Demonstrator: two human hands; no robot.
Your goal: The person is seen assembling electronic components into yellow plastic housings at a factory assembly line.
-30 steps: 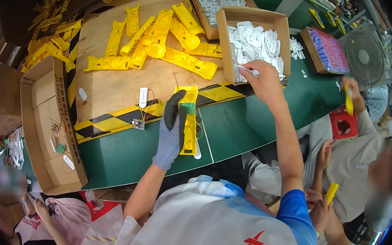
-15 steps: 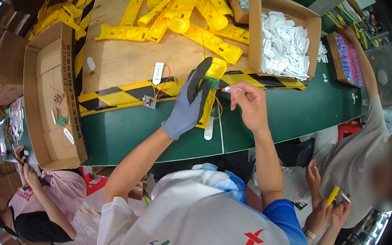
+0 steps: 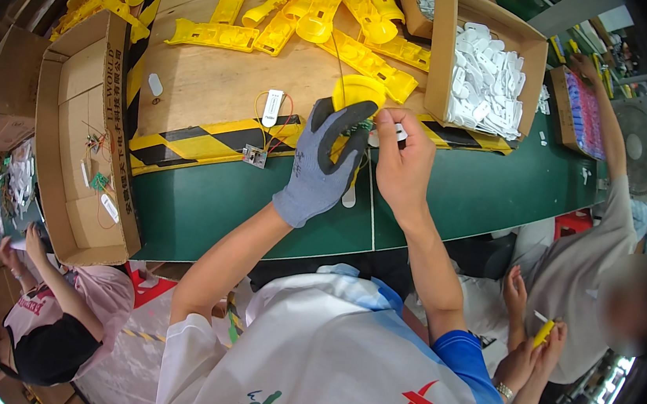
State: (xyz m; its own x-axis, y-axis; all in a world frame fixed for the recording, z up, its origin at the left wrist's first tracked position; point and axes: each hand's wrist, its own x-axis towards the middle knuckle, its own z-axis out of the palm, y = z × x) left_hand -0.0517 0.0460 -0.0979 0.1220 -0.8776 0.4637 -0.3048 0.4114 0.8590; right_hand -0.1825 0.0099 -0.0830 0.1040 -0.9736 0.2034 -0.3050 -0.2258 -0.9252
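Observation:
My left hand [image 3: 317, 171], in a grey-blue and black glove, is closed around a yellow plastic half-shell [image 3: 359, 92], its rounded end tilted upward. Beside the gloved fingers, part of a green circuit board [image 3: 364, 126] shows in the shell; a thin dark wire rises above it. My bare right hand [image 3: 406, 163] is closed at the shell's right edge, thumb and forefinger pinched by the board. A small white plastic piece [image 3: 401, 132] shows among its fingers. Another white piece [image 3: 349, 198] hangs or lies below the glove. What the right fingertips pinch is partly hidden.
Several yellow half-shells [image 3: 324, 5] lie on the wooden board. A carton [image 3: 442, 65] of white pieces stands right, a cardboard tray [image 3: 74, 207] left. A wired white piece [image 3: 273, 107] and small circuit board [image 3: 255, 155] lie near the striped edge. Co-workers sit at both sides.
The yellow half-shell has tipped, its rounded end now turned toward view. My right hand has moved in against it, with its fingers now at the circuit board.

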